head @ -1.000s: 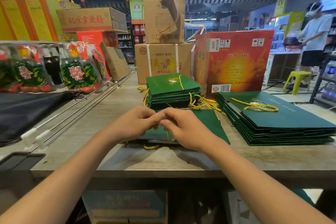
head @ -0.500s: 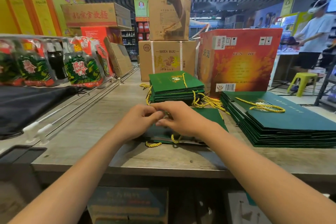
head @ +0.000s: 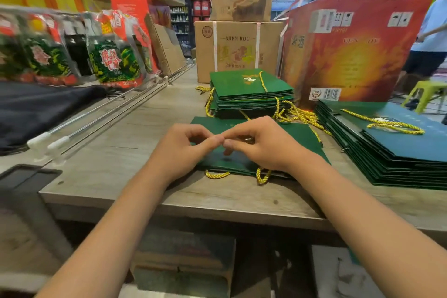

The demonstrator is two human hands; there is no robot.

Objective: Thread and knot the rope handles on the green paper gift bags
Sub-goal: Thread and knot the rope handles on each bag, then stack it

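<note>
While working fingertip to fingertip over the flat green bag at the near edge of the wooden counter, pinching with the left hand and the right hand, both curled tight, presumably on the yellow rope, though the cord between the pads is hidden. Keeping the pinch low against the paper and pulling evenly, probably, so the knot seats snug. Leaving alone the roped stack behind and the larger stack to the right.
</note>
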